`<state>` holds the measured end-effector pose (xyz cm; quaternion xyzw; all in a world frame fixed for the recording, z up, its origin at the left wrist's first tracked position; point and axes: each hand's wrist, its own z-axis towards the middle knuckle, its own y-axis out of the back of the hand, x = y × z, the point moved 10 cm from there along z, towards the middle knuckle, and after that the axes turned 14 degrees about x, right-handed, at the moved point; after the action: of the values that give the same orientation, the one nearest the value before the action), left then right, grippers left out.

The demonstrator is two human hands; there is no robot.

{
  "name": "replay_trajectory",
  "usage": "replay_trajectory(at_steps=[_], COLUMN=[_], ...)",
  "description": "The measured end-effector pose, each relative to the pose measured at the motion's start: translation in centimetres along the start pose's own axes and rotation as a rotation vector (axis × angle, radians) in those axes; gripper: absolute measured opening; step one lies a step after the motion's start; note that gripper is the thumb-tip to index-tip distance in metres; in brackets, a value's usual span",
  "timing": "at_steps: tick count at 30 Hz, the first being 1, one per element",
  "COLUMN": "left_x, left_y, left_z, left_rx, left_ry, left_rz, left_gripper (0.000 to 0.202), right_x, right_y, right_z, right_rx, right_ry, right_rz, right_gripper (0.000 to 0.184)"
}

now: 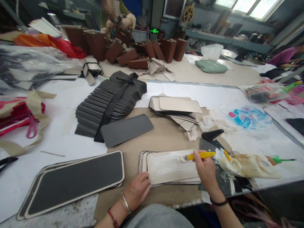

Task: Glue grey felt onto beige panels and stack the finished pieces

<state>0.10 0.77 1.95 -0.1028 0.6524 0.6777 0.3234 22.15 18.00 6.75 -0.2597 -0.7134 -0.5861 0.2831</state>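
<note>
The beige panel tops a small stack at the near table edge, its face wet with white paste. We see bare brown card beyond its far edge. The black-faced panels lie just to its left, and a smeared dark board crowds its right. Our left hand rests fingers-down on the panel's near left corner, not gripping. Our right hand pinches the yellow brush, bristles at the panel's far right edge.
</note>
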Motion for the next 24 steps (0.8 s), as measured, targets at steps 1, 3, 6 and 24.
replay_trajectory(at_steps=[1, 3, 6, 24], left_x=[-0.1, -0.3, -0.1, 10.1], left_y=[0.3, 1.1, 2.7, 3.8], left_z=[0.2, 0.6, 1.4, 2.4], left_rx=[0.003, -0.02, -0.106, -0.302], left_ry=[0.016, 0.05, 0.107, 0.58], left_rz=[-0.012, -0.008, 0.032, -0.699], left_gripper=[0.013, 0.013, 0.014, 0.02], right_x=[1.2, 4.2, 9.1, 14.6], right_y=[-0.5, -2.5, -7.7, -19.5], right_z=[0.8, 2.8, 6.4, 10.3], right_rx=[0.024, 0.102, 0.271, 0.6], right_ry=[0.042, 0.146, 0.273, 0.313], right_rz=[-0.011, 0.004, -0.029, -0.614], right_gripper=[0.038, 0.038, 0.033, 0.019])
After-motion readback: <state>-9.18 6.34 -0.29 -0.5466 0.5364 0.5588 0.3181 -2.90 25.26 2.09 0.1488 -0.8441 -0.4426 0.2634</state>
